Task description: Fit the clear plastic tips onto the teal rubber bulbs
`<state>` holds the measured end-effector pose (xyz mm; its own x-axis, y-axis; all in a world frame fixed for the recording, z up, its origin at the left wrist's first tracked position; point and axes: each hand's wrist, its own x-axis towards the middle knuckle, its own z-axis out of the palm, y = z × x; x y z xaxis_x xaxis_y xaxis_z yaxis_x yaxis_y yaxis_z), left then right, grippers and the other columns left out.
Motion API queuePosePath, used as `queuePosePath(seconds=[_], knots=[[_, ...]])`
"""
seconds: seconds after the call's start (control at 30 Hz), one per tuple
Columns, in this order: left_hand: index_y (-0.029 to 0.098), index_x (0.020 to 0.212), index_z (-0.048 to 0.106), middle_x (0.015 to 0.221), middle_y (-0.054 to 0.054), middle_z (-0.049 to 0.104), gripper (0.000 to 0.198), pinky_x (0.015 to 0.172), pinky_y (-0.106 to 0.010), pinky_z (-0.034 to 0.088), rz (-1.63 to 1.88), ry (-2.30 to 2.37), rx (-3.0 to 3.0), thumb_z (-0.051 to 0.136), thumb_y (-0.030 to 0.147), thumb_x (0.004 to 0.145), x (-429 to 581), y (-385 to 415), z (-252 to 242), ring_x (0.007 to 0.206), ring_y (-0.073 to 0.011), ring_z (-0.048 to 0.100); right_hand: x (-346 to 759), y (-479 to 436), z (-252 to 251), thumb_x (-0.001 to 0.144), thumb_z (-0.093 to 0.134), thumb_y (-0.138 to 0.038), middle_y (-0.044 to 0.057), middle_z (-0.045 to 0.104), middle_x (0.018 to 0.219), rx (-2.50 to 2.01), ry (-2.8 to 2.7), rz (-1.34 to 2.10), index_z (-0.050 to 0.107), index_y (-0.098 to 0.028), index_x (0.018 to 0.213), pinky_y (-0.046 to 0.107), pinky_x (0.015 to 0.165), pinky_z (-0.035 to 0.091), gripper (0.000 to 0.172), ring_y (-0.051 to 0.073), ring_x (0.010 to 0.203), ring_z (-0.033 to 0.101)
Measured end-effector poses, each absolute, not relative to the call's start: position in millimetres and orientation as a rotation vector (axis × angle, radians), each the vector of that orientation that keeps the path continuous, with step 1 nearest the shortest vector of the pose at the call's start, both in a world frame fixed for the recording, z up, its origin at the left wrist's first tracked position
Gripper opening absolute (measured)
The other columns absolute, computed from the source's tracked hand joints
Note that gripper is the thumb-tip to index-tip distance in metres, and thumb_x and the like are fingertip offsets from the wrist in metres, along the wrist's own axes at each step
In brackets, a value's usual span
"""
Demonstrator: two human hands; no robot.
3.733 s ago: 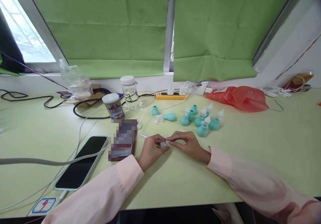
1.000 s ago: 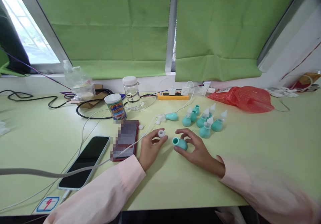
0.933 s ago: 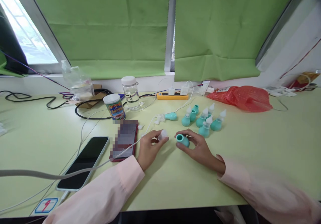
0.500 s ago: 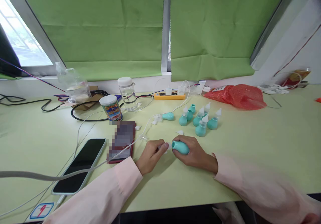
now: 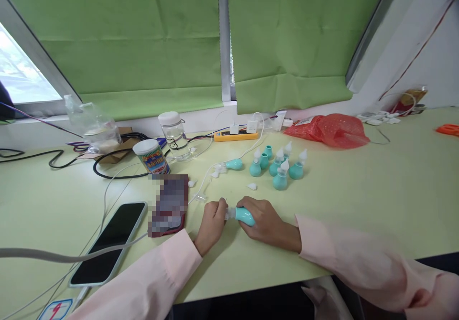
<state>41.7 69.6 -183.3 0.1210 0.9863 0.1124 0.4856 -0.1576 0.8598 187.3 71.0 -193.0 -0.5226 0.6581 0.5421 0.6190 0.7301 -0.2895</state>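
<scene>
My right hand [image 5: 263, 218] is closed around a teal rubber bulb [image 5: 245, 216], which lies on its side with its neck facing left. A clear plastic connector [image 5: 230, 213] meets the bulb's mouth, and my left hand [image 5: 212, 224] pinches its other end; the fingers partly hide it. Beyond the hands stand several teal bulbs, some with clear pointed tips, such as this bulb with a tip [image 5: 280, 181]. A loose white tip [image 5: 252, 186] lies just behind my right hand. Another teal bulb [image 5: 234, 164] rests on its side farther back, with clear parts at its neck.
A phone [image 5: 109, 243] and a dark-red-cased phone [image 5: 172, 205] lie to the left, with a white cable crossing over. Behind them are a printed can [image 5: 151, 156], a clear jar [image 5: 175, 136] and a yellow power strip [image 5: 235, 136]. A red plastic bag [image 5: 328, 130] sits at the back right.
The clear connector and the bulb's open mouth were apart; now they are joined end to end between my hands. The whole view has shifted slightly.
</scene>
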Motion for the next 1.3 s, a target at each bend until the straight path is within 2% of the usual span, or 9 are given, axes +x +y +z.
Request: queuePosePath(seconds=[0.13,0.47,0.6,0.7,0.77,0.9,1.0,1.13,1.3], knots=[[0.02,0.043,0.019,0.038,0.006,0.02,0.035,0.041,-0.024,0.016,1.018,1.461,1.78,0.026,0.025,0.076,41,67,-184,0.038,-0.0084,0.021,182,70,-191,0.06,0.044,-0.01,0.0,0.052,0.064,-0.958,-2.222,0.314,0.046,-0.016,0.073,0.022,0.049,0.031,0.014,0.011,0.054,0.046],[0.02,0.042,0.019,0.041,0.006,0.015,0.037,0.042,-0.025,0.016,1.001,1.313,1.968,0.026,0.027,0.078,37,61,-184,0.04,-0.0079,0.017,179,76,-176,0.054,0.052,-0.009,-0.006,0.036,0.054,-0.96,-2.098,1.437,0.044,-0.015,0.06,0.017,0.043,0.025,0.012,0.005,0.049,0.033],[0.02,0.043,0.019,0.041,0.006,0.015,0.04,0.042,-0.025,0.016,1.016,1.311,1.974,0.025,0.029,0.081,37,59,-180,0.04,-0.0079,0.018,180,76,-171,0.054,0.06,-0.014,-0.005,0.039,0.056,-0.912,-2.023,1.492,0.047,-0.014,0.063,0.018,0.045,0.027,0.015,0.006,0.051,0.037],[0.018,0.048,0.032,0.043,0.004,0.027,0.042,0.042,-0.023,0.023,1.067,1.263,1.936,0.016,0.032,0.085,32,62,-170,0.041,-0.0088,0.028,184,80,-162,0.061,0.061,-0.025,-0.005,0.042,0.056,-0.812,-1.96,1.579,0.049,-0.015,0.071,0.019,0.046,0.032,0.019,0.007,0.049,0.04],[0.017,0.066,0.044,0.05,0.003,0.039,0.042,0.046,-0.022,0.031,1.13,1.277,1.947,0.009,0.028,0.086,25,67,-161,0.046,-0.0101,0.038,189,88,-157,0.067,0.057,-0.029,-0.004,0.045,0.059,-0.772,-1.91,1.543,0.05,-0.015,0.076,0.021,0.05,0.036,0.018,0.008,0.052,0.044],[0.017,0.09,0.05,0.076,-0.003,0.056,0.02,0.061,-0.026,0.039,0.889,1.612,2.433,0.032,0.02,0.081,10,81,-152,0.068,-0.0149,0.051,197,109,-158,0.066,0.059,-0.034,0.003,0.049,0.088,-0.882,-1.831,1.109,0.055,-0.018,0.084,0.023,0.065,0.04,0.025,0.013,0.079,0.049],[0.018,0.091,0.052,0.087,-0.007,0.056,0.025,0.061,-0.027,0.041,0.44,1.726,2.749,0.039,0.01,0.072,4,86,-154,0.084,-0.0205,0.05,199,121,-165,0.066,0.06,-0.036,0.005,0.049,0.09,-0.988,-1.842,0.819,0.058,-0.018,0.085,0.025,0.064,0.042,0.026,0.014,0.079,0.049],[0.018,0.098,0.049,0.092,-0.008,0.054,0.038,0.064,-0.029,0.043,0.065,1.539,2.972,0.041,-0.001,0.066,3,85,-158,0.087,-0.0208,0.05,200,132,-175,0.07,0.056,-0.031,0.005,0.056,0.086,-0.972,-1.886,0.557,0.059,-0.017,0.086,0.028,0.069,0.045,0.021,0.015,0.077,0.052],[0.016,0.093,0.051,0.082,-0.009,0.055,0.03,0.063,-0.031,0.043,-0.12,1.519,3.016,0.037,-0.002,0.074,6,81,-156,0.083,-0.0222,0.052,203,143,-189,0.072,0.053,-0.028,0.006,0.06,0.088,-1.053,-1.923,0.485,0.057,-0.015,0.095,0.033,0.073,0.045,0.026,0.017,0.078,0.056]])
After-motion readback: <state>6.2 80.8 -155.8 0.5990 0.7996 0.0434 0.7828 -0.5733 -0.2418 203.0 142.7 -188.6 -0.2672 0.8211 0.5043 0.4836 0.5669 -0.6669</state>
